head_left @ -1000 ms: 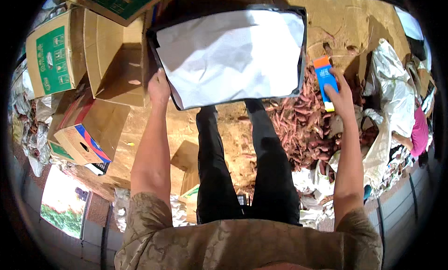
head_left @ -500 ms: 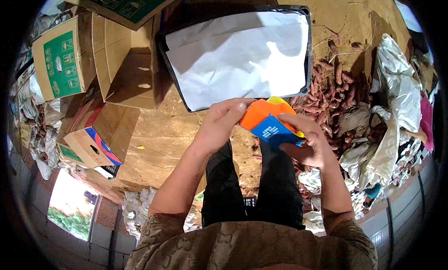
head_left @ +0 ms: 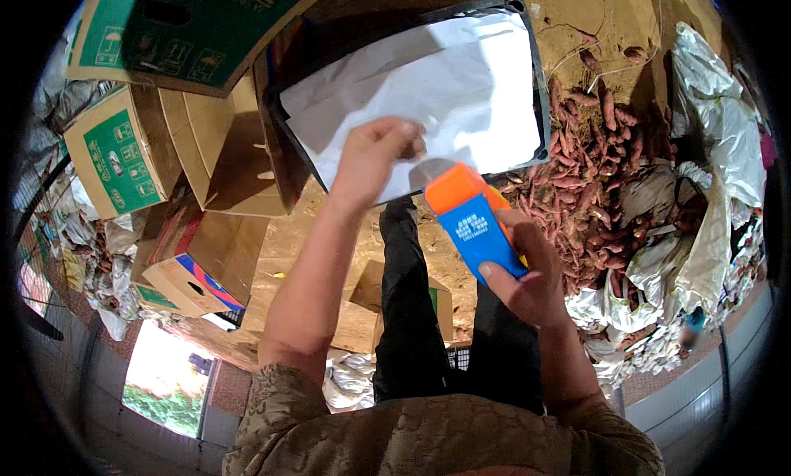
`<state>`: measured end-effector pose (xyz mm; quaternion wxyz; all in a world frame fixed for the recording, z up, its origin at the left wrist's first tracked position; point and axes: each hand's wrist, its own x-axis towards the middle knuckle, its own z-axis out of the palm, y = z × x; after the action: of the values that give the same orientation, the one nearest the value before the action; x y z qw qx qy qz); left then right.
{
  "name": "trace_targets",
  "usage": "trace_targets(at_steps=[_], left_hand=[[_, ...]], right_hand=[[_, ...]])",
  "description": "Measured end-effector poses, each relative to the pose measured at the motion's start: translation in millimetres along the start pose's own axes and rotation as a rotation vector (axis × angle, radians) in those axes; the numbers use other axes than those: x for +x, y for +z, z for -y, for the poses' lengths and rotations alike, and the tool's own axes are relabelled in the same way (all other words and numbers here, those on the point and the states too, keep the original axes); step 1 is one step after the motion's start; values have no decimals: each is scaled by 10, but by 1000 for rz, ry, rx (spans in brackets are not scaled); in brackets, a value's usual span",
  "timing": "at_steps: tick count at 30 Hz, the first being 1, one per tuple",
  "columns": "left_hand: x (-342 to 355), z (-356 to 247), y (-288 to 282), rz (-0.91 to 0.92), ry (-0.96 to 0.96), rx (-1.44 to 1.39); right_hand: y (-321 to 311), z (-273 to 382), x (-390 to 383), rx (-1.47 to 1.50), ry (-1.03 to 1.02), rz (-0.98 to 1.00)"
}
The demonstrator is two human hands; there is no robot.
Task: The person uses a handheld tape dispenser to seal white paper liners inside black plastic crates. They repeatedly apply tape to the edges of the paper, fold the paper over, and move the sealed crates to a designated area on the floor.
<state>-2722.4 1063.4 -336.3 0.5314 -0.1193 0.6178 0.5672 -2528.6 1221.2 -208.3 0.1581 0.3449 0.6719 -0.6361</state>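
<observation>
In my right hand [head_left: 537, 270] is a boxy orange-and-blue thing [head_left: 471, 221], with white print on its blue side; its exact kind I cannot make out. The thumb presses on the lower blue end and the fingers wrap behind it. My left hand [head_left: 375, 155] hangs over the white sheet [head_left: 346, 105], apart from the boxy thing. Its fingers are curled together in a pinch, and whatever they may hold is too small to name. The white sheet covers a black-rimmed crate [head_left: 540, 105] in front of me.
Reddish sweet potatoes [head_left: 589, 163] lie heaped right of the crate, beside a crumpled white sack [head_left: 717, 122]. Open cardboard boxes [head_left: 115, 163] stand at the left. A green-printed carton [head_left: 181, 31] juts in at the top left. Another small carton [head_left: 441, 311] is by my legs.
My left hand has let go of the boxy thing and moved up over the white sheet. The right hand has turned the thing more upright, and the whole view has shifted.
</observation>
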Motion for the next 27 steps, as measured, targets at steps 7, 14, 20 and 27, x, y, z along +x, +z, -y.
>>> trace_targets(at_steps=[7, 14, 20, 27], left_hand=[[1557, -558, -483, -182, 455, 878], [2174, -407, -745, -87, 265, 1142], [2145, -414, -792, -91, 226, 981], [2026, -476, -693, 29, 244, 1008]], right_hand=[[495, -89, 1182, 324, -83, -182], [724, -406, 1620, 268, -62, -289], [820, -338, 1604, 238, -7, -283], [865, -358, 1589, 246, -179, -376]])
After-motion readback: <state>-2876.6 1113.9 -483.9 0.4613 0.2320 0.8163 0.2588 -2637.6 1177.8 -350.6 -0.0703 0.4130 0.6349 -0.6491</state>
